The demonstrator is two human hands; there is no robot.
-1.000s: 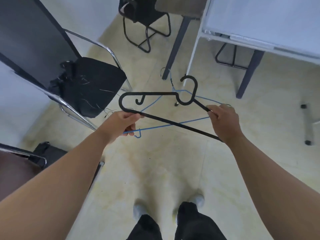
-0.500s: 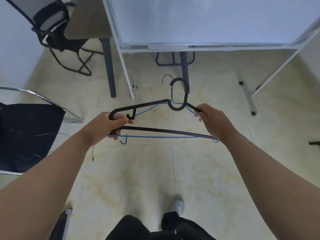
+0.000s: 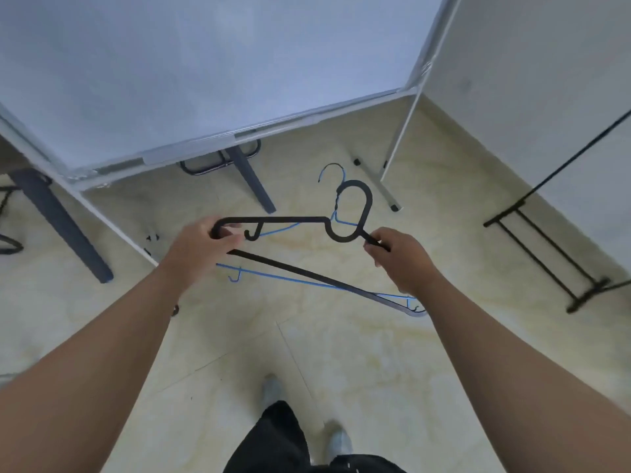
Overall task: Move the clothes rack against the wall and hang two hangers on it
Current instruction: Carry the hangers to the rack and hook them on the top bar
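Head view: hangers [image 3: 290,220] between both hands.

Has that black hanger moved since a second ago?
Yes. The black hanger, carried in both hands, has swung rightward past the whiteboard, toward the black clothes rack now showing at right.

Both hands grip the black hanger [image 3: 290,221]. Ahead and left of the grip, the whiteboard [image 3: 205,63] and its frame block passage. To the right, bare floor [image 3: 461,206] lies open before the clothes rack [image 3: 546,247].
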